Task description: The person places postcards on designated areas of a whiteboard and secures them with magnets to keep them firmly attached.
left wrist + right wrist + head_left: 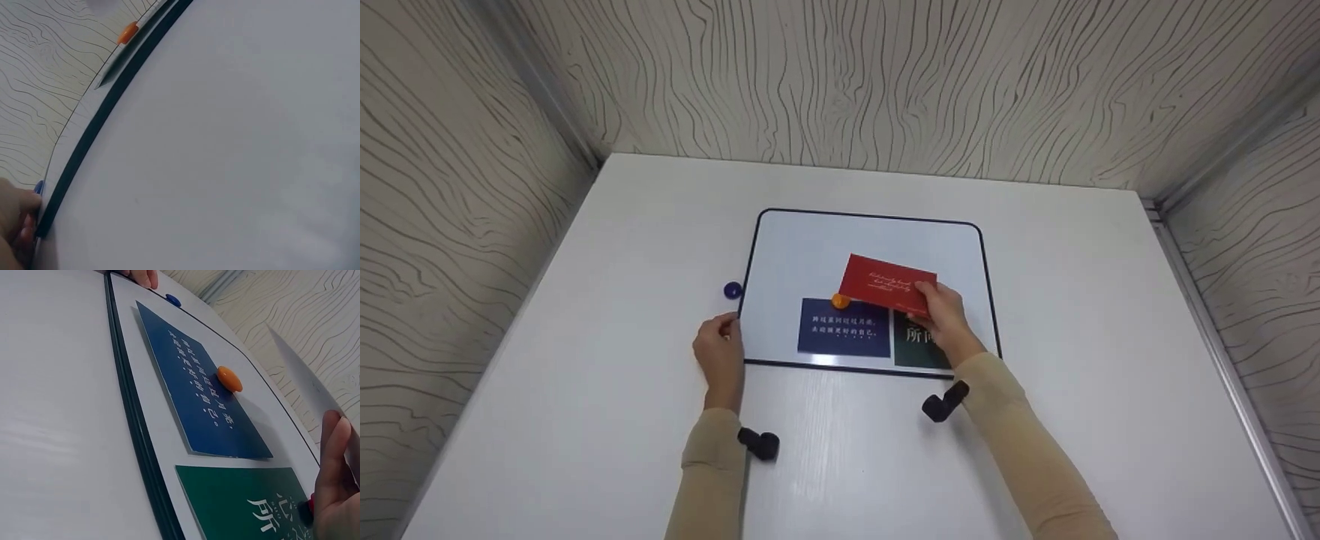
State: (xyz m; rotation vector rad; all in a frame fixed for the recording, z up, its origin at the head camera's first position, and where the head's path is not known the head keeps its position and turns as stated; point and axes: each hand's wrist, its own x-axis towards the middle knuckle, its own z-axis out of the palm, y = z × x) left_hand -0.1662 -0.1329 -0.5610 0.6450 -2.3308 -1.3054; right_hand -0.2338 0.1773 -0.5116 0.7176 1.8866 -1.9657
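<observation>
My right hand (949, 319) pinches a red card (881, 283) with white script by its right side. The card is raised above a whiteboard (802, 247) with a dark frame. On the board lies a dark blue card (844, 337) with an orange round magnet (841, 301) at its upper edge. Beside it is a green card (225, 500), partly covered by the right hand in the head view. A small red thing (311, 502) shows next to that hand in the right wrist view. My left hand (720, 352) grips the board's left edge near the lower corner.
A dark blue round magnet (733, 290) sits just outside the board's left edge. The white table (840, 465) carries the board. Patterned panels (840, 82) stand behind and at both sides.
</observation>
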